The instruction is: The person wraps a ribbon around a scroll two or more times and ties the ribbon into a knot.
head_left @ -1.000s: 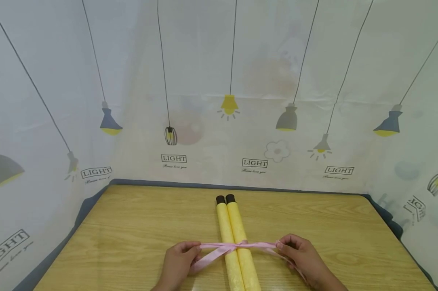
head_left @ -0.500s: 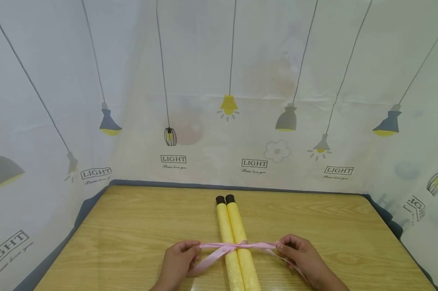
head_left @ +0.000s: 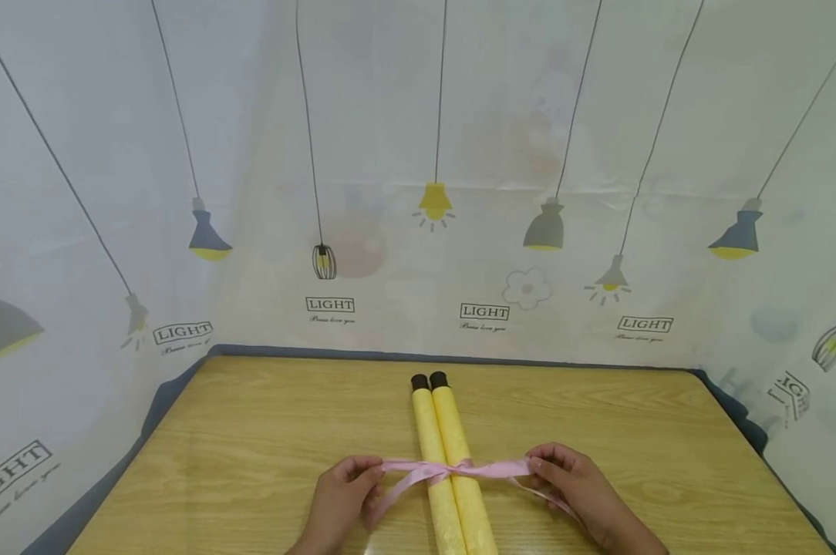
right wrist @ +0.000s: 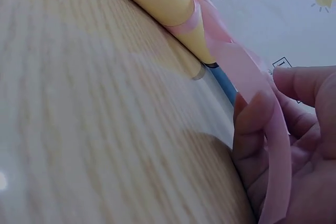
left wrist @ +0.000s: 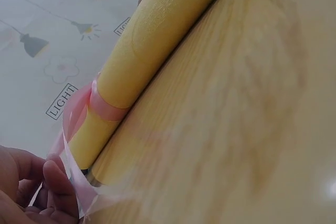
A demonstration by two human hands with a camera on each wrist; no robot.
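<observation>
Two yellow scrolls [head_left: 453, 439] with black end knobs lie side by side on the table, pointing away from me. A pink ribbon [head_left: 494, 469] goes round both of them and crosses on top in a knot. At the left, my left hand [head_left: 343, 497] pinches one part of the ribbon between thumb and fingertips, with a loose tail hanging below. On the other side my right hand [head_left: 584, 493] pinches the ribbon's right part, and its tail [right wrist: 281, 171] runs down past the fingers in the right wrist view. In the left wrist view the ribbon band [left wrist: 107, 107] hugs the scroll.
The wood-grain table [head_left: 265, 432] has a blue-grey edging [head_left: 390, 354] along its back and sides. Behind it hangs a pale cloth [head_left: 390, 116] printed with lamps and the word LIGHT, enclosing the back and both sides.
The ribbon's right part has turned flatter and wider beside my right hand, and the left loose tail hangs lower. Both hands stay almost in place; the scrolls keep their position.
</observation>
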